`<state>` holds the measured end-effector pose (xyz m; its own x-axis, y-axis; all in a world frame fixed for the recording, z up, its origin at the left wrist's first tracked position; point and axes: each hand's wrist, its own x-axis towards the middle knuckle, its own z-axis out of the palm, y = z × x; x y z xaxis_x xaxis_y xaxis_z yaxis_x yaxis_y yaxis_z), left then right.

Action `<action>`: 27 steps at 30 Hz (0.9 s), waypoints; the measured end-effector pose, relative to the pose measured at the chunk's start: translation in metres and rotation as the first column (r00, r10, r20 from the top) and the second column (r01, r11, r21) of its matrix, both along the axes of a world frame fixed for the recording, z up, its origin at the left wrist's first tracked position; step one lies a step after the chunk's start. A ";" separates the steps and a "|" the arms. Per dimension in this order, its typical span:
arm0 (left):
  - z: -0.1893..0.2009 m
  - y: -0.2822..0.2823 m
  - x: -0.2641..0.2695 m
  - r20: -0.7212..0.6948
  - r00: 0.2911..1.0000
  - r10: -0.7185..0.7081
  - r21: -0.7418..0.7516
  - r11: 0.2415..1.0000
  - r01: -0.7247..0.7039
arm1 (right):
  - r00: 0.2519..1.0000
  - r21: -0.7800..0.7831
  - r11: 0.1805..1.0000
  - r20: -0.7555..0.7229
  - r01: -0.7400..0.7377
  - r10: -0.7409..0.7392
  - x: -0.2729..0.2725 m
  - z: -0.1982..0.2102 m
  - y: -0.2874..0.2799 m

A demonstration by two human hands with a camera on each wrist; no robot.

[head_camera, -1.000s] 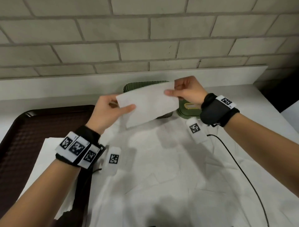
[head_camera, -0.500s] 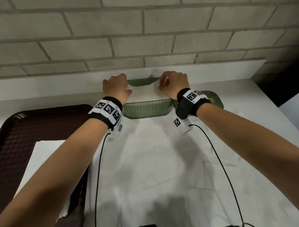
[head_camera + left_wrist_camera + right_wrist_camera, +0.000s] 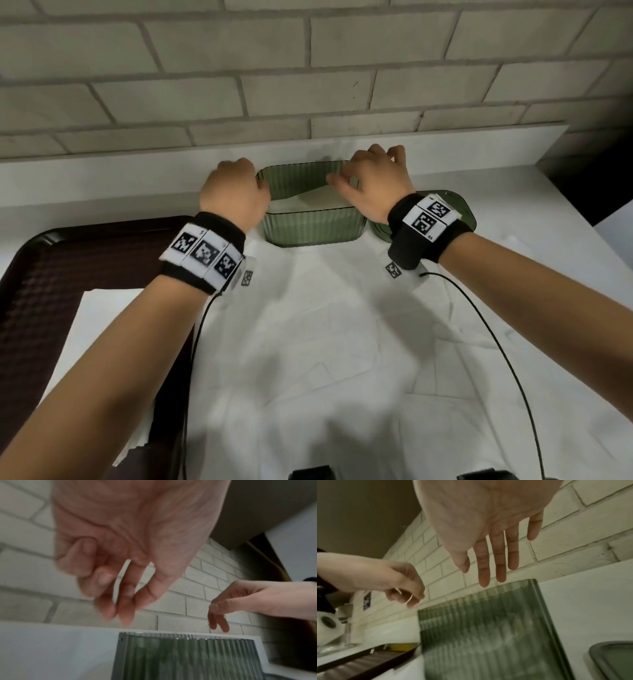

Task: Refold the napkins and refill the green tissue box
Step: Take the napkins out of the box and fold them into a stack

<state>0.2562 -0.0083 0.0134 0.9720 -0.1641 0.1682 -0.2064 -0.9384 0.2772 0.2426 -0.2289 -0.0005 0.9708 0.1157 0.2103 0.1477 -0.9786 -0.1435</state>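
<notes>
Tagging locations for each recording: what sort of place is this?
Probably a canteen or café service counter: a white counter against a painted brick wall, a dark serving tray, and a green tissue box being restocked.

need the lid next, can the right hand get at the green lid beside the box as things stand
Probably yes: the right hand is open and holds nothing, and the green lid lies uncovered on the counter just right of the box.

Napkin [image 3: 308,202] apparently in box [image 3: 311,229], tray [image 3: 68,260] left.

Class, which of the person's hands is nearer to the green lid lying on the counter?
Right. The right hand hovers over the green tissue box's right end, just beside the green lid. The left hand is above the box's far left end.
</notes>
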 end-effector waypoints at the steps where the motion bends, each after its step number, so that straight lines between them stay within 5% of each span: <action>1: 0.001 0.005 -0.010 -0.035 0.999 0.032 0.047 0.998 -0.031 | 0.999 0.029 0.999 0.038 -0.018 0.017 -0.009 0.001 0.000; 4: -0.012 0.013 -0.039 -0.263 0.963 0.060 0.239 0.971 0.004 | 0.990 0.154 0.978 0.041 -0.140 0.136 -0.038 -0.003 0.003; 8: -0.044 0.013 -0.062 -0.507 0.861 -0.019 0.255 0.952 0.171 | 0.908 0.171 0.957 -0.312 -0.236 0.280 -0.067 -0.025 0.014; 12: -0.054 0.011 -0.071 -0.456 0.884 -0.101 0.305 0.916 0.261 | 0.797 -0.048 0.941 -0.547 -0.334 0.255 -0.070 -0.050 0.020; 20: -0.061 -0.007 -0.082 -0.387 0.910 -0.146 0.452 0.831 0.325 | 0.857 -0.363 0.818 -0.437 -0.446 0.274 -0.075 -0.057 0.033; 23: -0.064 -0.014 -0.086 -0.349 0.926 -0.142 0.490 0.815 0.310 | 0.852 -0.319 0.834 -0.434 -0.450 0.293 -0.075 -0.057 0.033; 27: -0.046 -0.010 -0.082 -0.272 0.952 -0.138 0.297 0.929 0.219 | 0.832 -0.236 0.863 -0.465 -0.446 0.302 -0.077 -0.058 0.029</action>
<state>0.1743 -0.0185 -0.0327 0.9255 -0.3438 -0.1590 -0.3433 -0.9387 0.0313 0.1656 -0.1999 -0.0584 0.8258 0.4782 -0.2990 0.5116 -0.8583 0.0403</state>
